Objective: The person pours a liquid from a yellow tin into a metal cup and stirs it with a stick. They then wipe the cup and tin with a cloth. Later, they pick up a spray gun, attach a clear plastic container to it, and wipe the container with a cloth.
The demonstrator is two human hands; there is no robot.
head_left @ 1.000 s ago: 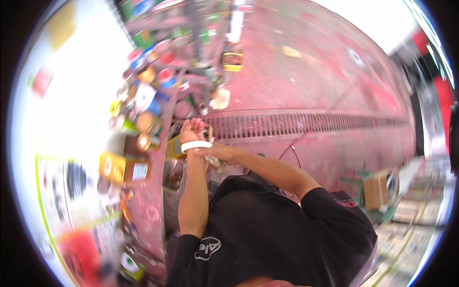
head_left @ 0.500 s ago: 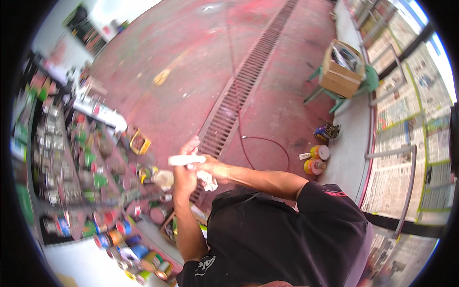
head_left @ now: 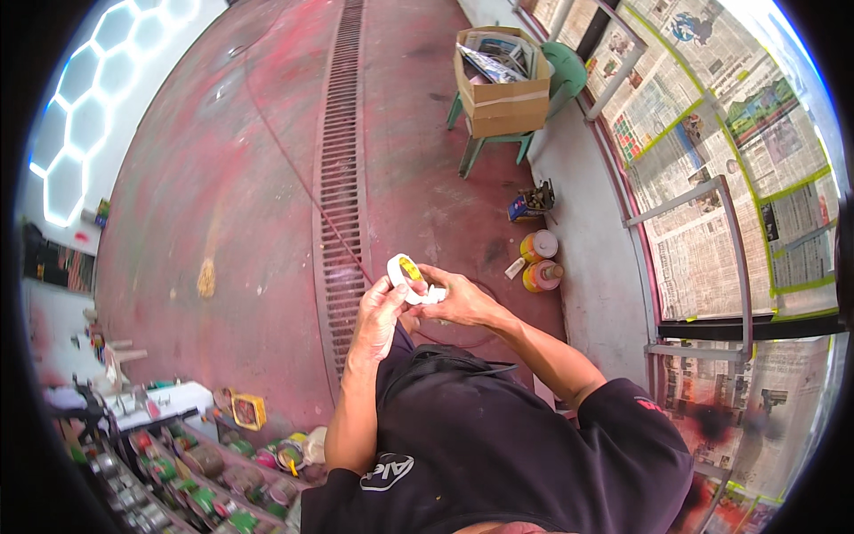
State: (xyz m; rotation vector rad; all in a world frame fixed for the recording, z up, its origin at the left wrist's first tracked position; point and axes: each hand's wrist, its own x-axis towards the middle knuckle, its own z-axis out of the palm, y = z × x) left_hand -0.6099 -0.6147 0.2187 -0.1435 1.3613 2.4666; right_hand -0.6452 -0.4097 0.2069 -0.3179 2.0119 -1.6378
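My left hand (head_left: 381, 313) is closed round the lower edge of a roll of tape (head_left: 395, 270), a white ring with yellow on its inner side. Close on its right, my right hand (head_left: 458, 301) pinches a crumpled white piece (head_left: 433, 295), paper or cloth, I cannot tell which. The fingers of that hand reach up against the roll's right side. Both hands are in front of my chest, above the red-stained floor.
A long floor grate (head_left: 342, 133) runs away from me, with a thin hose (head_left: 294, 165) lying across it. To the right, a cardboard box (head_left: 507, 105) sits on a green chair (head_left: 567, 76). Cans (head_left: 541, 276) stand by the newspaper-covered wall (head_left: 703, 240). Shelved paint cans (head_left: 200, 498) fill the lower left.
My view has swung to the right, toward the papered wall. The tape roll has turned from edge-on to show its open middle, and my right hand has come to its right side.
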